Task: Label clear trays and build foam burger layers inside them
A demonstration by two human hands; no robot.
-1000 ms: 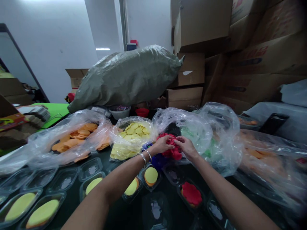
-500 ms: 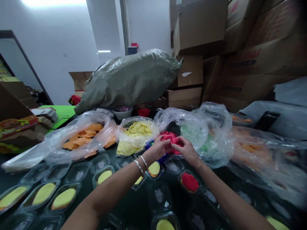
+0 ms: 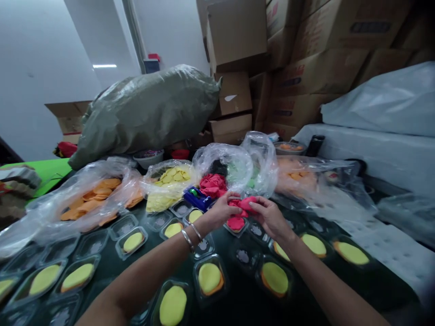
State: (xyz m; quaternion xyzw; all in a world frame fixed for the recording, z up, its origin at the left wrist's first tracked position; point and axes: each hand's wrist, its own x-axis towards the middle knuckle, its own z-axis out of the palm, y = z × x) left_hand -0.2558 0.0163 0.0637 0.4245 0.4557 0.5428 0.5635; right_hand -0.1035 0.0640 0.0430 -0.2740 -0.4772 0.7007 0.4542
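Note:
Between my two hands is a red, soft-looking flat piece [image 3: 247, 205], pinched at both sides. My left hand [image 3: 222, 212], with two silver bangles at its wrist, has its fingers closed on the left side of the piece. On the right side, my right hand [image 3: 270, 216] grips it between thumb and fingers. Just below them, a clear plastic container [image 3: 238, 233] holds another red piece [image 3: 235, 222]. Behind my left hand lies a heap of red pieces [image 3: 213, 184] beside a blue tape dispenser [image 3: 197, 198].
Clear containers with yellow discs [image 3: 209, 277] over orange ones cover the dark table [image 3: 238, 305]. Plastic bags of orange pieces [image 3: 98, 197], yellow discs [image 3: 175, 175] and green pieces [image 3: 243, 174] line the back. Beyond are a large grey sack [image 3: 146, 113] and stacked cardboard boxes [image 3: 238, 36].
The view has turned to the right. Both hands have come away from the red heap toward me, holding a red piece over the container with red in it.

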